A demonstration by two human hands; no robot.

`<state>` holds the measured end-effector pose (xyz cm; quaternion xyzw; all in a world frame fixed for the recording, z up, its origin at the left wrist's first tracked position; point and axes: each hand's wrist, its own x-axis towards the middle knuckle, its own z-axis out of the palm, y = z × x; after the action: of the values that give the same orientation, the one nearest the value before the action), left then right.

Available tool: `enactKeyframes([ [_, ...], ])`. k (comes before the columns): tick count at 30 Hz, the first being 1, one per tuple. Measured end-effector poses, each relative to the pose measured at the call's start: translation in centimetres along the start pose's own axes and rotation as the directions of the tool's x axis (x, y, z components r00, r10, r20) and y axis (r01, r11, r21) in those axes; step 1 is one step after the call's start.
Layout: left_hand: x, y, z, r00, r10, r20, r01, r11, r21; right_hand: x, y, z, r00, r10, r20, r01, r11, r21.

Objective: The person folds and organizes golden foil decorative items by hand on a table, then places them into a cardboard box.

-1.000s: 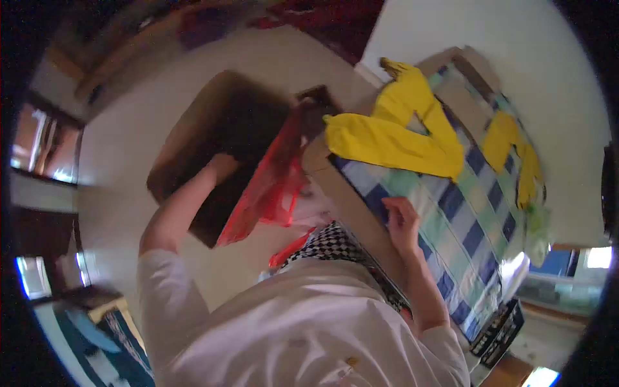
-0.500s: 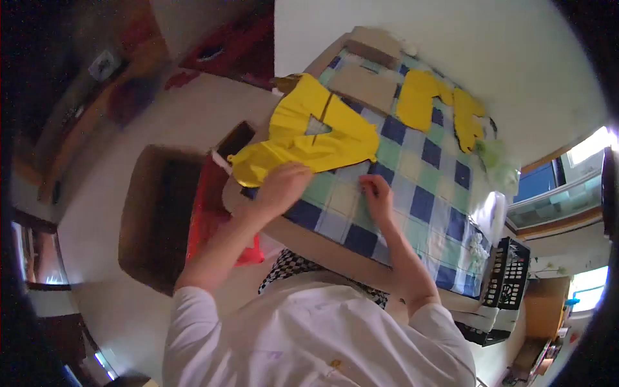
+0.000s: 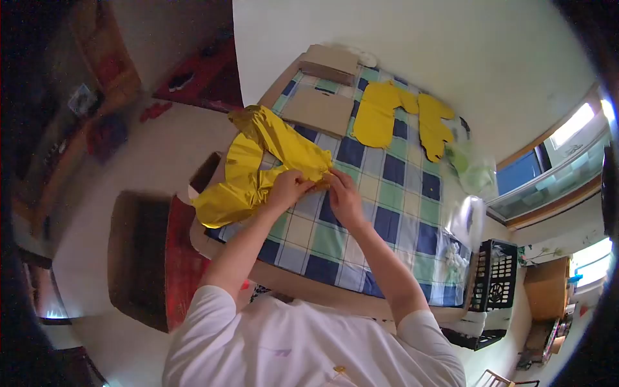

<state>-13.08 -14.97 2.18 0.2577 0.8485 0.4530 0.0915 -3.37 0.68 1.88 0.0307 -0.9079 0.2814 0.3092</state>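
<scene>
Across the worktop's (image 3: 316, 253) left edge, near its front corner, a limp yellow foil balloon (image 3: 288, 150) is spread leftward of the hands; its longest limb is slanted from that edge to a tip finely pinched by left hand (image 3: 287, 189) and right hand (image 3: 346, 200), the left nearer its bulk.

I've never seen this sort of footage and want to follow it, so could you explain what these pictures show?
No machine here: these are a person's bare hands. Every picture comes from one camera worn on that person's head, looking forward and down, which is why the white shirt shows below. A checked cloth covers the surface. On it lie a piece of cardboard and some flat yellow shapes. Close together, the left hand and right hand pinch the edge of a crinkled yellow sheet.
</scene>
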Motion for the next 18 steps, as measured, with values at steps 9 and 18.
enactKeyframes([
  [9, 3.2, -1.6, -4.6, 0.911, -0.379, -0.161, 0.291, 0.869, -0.4, -0.5, 2.4, 2.9, 0.982, -0.059, 0.178, 0.082, 0.989, -0.126],
  [18, 9.1, -22.1, -34.8, 0.657, -0.224, -0.72, -0.18, 0.881, -0.438, -0.6, 2.5, 2.8, 0.976, -0.021, 0.218, 0.043, 0.994, -0.096],
])
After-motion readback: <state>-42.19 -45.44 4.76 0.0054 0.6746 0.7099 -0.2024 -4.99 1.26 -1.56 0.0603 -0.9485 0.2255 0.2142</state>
